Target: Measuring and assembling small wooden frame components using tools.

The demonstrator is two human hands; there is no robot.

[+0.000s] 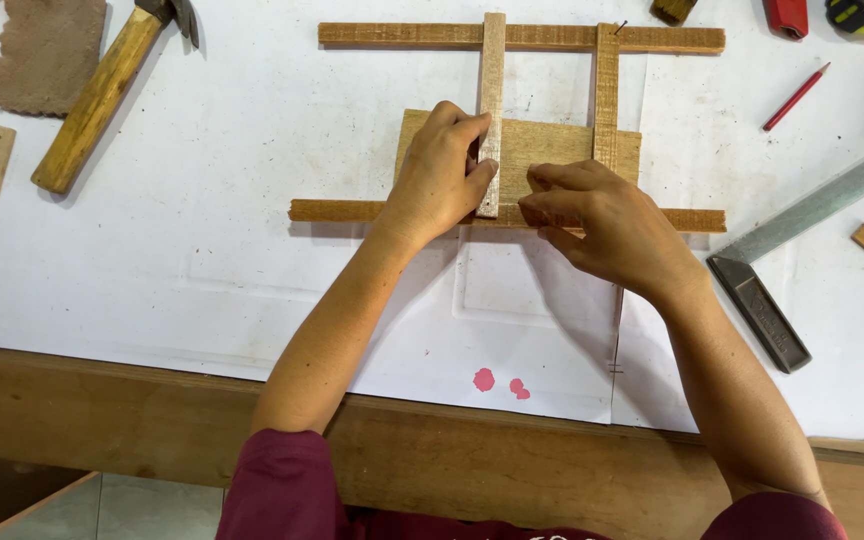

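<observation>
White-papered wooden bench [152, 400] carries hammer [102, 90], wooden frame [522, 38], square [802, 250], pencil [795, 97].

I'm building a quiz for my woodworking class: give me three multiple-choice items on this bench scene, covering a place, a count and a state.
1. Where does the wooden-handled hammer lie?
A upper left
B lower right
C between the hands

2. How many upright thin wooden slats cross the long horizontal wooden strips?
A one
B two
C four

3. What is the left hand doing?
A resting flat, clear of the wood
B gripping a slat
C holding a red pencil

A: the hammer lies at the top left corner.
B: two slats stand upright.
B: its fingers pinch the left slat.
</observation>
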